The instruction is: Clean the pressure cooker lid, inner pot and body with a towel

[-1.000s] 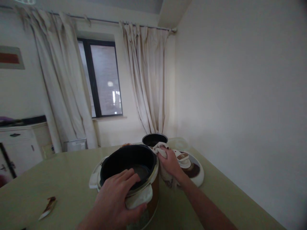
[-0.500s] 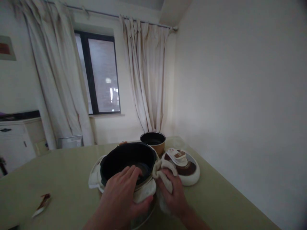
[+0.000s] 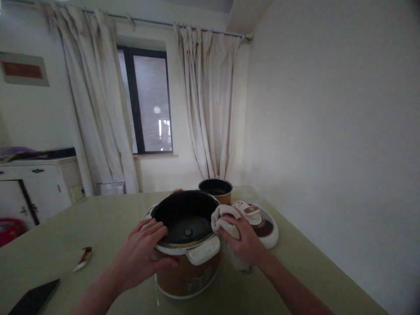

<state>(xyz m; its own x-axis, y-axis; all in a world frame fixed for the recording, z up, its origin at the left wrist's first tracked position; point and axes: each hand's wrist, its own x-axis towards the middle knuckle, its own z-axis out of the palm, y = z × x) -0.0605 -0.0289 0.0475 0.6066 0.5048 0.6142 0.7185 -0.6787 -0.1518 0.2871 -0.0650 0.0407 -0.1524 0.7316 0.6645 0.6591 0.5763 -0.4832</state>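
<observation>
The brown-and-white electric pressure cooker body (image 3: 177,275) stands uncovered on the table, its dark inside showing a small round piece at the bottom. My left hand (image 3: 141,249) grips its near left rim, fingers over the edge and thumb along the outer wall. In my right hand (image 3: 241,238) is a bunched pale cloth (image 3: 226,223), pressed against the right side of the rim. Part of the cloth hangs below that hand. Just beyond the cooker is an inner pot (image 3: 225,199) with a dark interior. The white-and-brown lid (image 3: 272,240) lies to the right, partly behind my right hand.
On the left of the green table (image 3: 111,227) lie a small brown-and-white piece (image 3: 83,259) and a flat dark object (image 3: 34,297). A wall rises along the table's right side. Curtains, a window and a white cabinet (image 3: 46,179) stand beyond.
My left hand has shifted left along the cooker's rim, uncovering the front handle and inside. The cloth stays in my right hand at the right rim. The view has turned slightly left.
</observation>
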